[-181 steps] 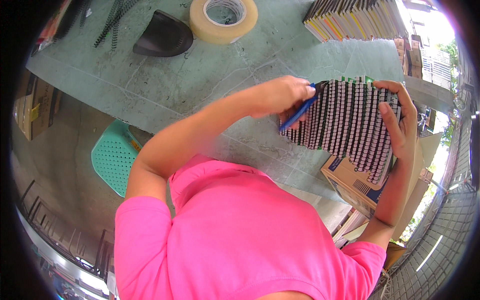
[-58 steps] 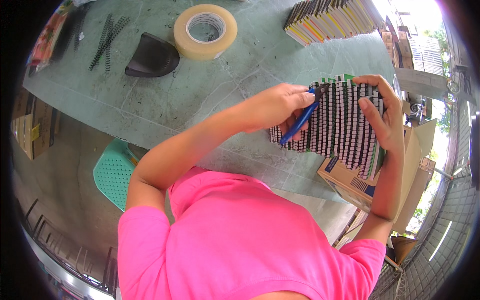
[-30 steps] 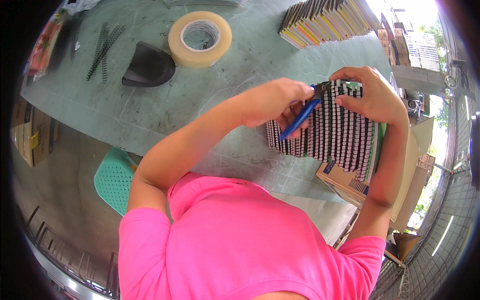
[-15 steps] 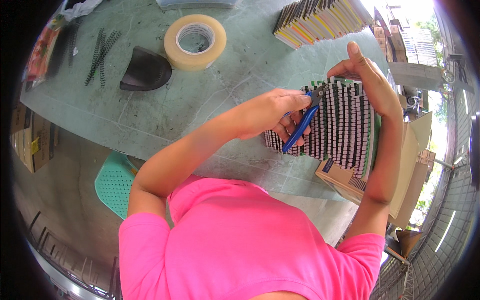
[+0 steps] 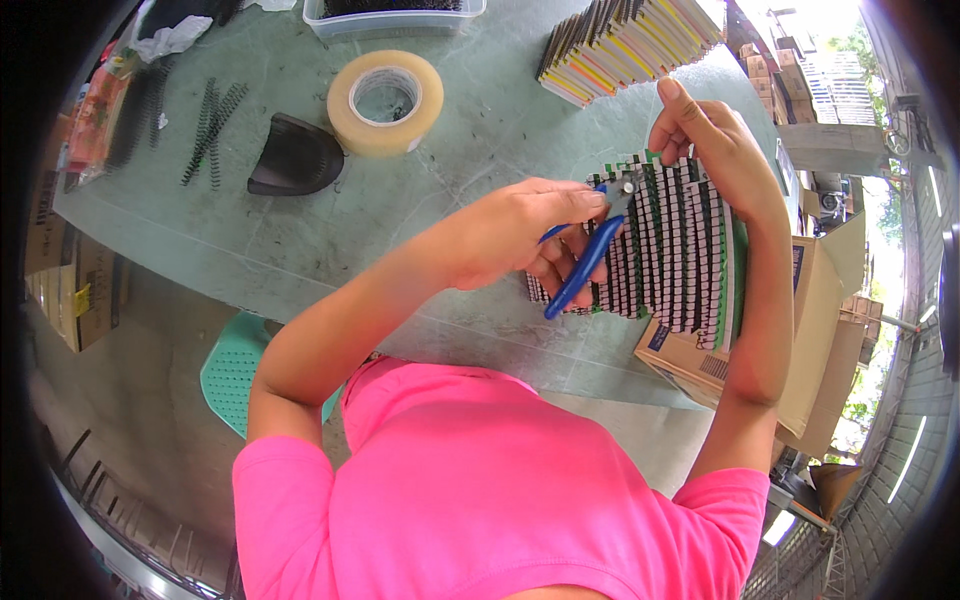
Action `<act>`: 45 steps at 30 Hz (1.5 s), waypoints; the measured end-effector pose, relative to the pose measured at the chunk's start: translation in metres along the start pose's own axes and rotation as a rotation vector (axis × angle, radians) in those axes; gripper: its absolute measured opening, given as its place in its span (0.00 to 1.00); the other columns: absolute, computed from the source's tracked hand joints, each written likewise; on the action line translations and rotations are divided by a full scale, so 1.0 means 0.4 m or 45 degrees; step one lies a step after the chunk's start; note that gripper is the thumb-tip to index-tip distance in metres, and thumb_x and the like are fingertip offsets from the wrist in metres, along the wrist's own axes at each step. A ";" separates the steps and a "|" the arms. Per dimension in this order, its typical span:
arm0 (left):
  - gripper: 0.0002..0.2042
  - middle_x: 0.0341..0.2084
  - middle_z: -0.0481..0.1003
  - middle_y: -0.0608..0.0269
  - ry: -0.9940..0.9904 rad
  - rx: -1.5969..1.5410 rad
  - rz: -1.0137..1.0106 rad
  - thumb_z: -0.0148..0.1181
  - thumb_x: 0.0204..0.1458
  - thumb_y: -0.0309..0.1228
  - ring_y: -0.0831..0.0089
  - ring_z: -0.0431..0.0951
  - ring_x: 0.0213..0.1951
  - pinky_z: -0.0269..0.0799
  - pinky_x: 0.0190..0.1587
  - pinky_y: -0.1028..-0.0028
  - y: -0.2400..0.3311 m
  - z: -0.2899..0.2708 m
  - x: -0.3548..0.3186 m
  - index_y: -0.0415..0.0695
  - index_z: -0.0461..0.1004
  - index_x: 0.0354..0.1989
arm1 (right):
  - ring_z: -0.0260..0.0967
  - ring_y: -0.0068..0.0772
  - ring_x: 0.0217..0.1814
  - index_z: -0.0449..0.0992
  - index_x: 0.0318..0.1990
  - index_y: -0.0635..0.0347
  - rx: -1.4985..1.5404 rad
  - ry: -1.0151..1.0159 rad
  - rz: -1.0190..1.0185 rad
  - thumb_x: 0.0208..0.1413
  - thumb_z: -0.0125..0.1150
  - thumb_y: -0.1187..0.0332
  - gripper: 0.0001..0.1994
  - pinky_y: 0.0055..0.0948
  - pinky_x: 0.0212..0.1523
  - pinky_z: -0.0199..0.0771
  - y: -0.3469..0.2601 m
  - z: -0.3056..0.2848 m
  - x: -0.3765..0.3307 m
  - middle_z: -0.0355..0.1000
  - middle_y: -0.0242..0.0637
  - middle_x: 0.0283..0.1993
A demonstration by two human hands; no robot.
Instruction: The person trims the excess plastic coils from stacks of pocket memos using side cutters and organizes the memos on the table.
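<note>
My left hand [image 5: 525,235] is closed around a pair of blue-handled cutting pliers [image 5: 585,268]. Their metal jaws lie over the far left part of a stack of spiral-bound notebooks [image 5: 670,250], whose black coils and pale page edges face up in rows, with green covers at the right side. At the far right of the stack is my right hand [image 5: 725,150]. Its thumb stands up apart from the bent fingers, which reach the far edge of the notebooks; the fingertips are partly hidden. Whether the jaws touch a coil, I cannot tell.
On the table [image 5: 450,180] are a roll of clear tape [image 5: 425,105], a black curved piece [image 5: 295,160], loose black coils [image 5: 210,130] and a plastic tub [image 5: 395,25]. Another notebook stack [image 5: 630,50] stands far right. An open carton [image 5: 690,365] sits by the table's right side; a green stool [image 5: 232,370] stands at left.
My left hand and the pliers have shifted slightly left. My right hand has also moved left, its thumb nearer the far edge of the notebooks. The whole view has shifted a little.
</note>
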State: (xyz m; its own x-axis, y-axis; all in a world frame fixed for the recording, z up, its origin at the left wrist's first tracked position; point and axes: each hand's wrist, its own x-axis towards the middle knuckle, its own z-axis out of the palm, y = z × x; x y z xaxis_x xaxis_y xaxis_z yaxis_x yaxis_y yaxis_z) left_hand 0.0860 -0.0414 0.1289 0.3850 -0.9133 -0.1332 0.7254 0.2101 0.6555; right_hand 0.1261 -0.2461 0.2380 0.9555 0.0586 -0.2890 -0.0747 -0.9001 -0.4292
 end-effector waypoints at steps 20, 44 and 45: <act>0.17 0.28 0.72 0.46 0.667 1.692 0.575 0.39 0.61 0.42 0.60 0.76 0.27 0.71 0.28 0.64 -0.059 0.051 0.052 0.39 0.66 0.39 | 0.67 0.26 0.24 0.75 0.20 0.66 0.073 -0.032 -0.061 0.54 0.40 0.35 0.37 0.24 0.29 0.65 0.003 0.002 0.001 0.68 0.37 0.18; 0.17 0.28 0.73 0.53 0.189 0.720 0.138 0.39 0.60 0.41 0.62 0.77 0.28 0.73 0.30 0.66 0.008 0.028 0.027 0.37 0.66 0.37 | 0.61 0.19 0.23 0.74 0.21 0.60 0.270 -0.032 -0.020 0.58 0.36 0.39 0.33 0.18 0.26 0.55 -0.012 0.008 -0.012 0.65 0.29 0.20; 0.17 0.29 0.73 0.52 0.125 0.509 0.116 0.39 0.60 0.41 0.61 0.77 0.28 0.73 0.30 0.66 0.022 0.033 0.023 0.37 0.66 0.38 | 0.60 0.18 0.23 0.74 0.22 0.60 0.258 -0.030 -0.003 0.58 0.36 0.39 0.33 0.18 0.26 0.55 -0.014 0.006 -0.013 0.64 0.28 0.19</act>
State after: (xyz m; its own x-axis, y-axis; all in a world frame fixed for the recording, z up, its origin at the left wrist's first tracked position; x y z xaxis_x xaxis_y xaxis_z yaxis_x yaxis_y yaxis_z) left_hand 0.0885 -0.0525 0.1432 0.5039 -0.8555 -0.1191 0.4151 0.1189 0.9020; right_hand 0.1210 -0.2405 0.2397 0.9491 0.0726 -0.3066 -0.1307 -0.7948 -0.5926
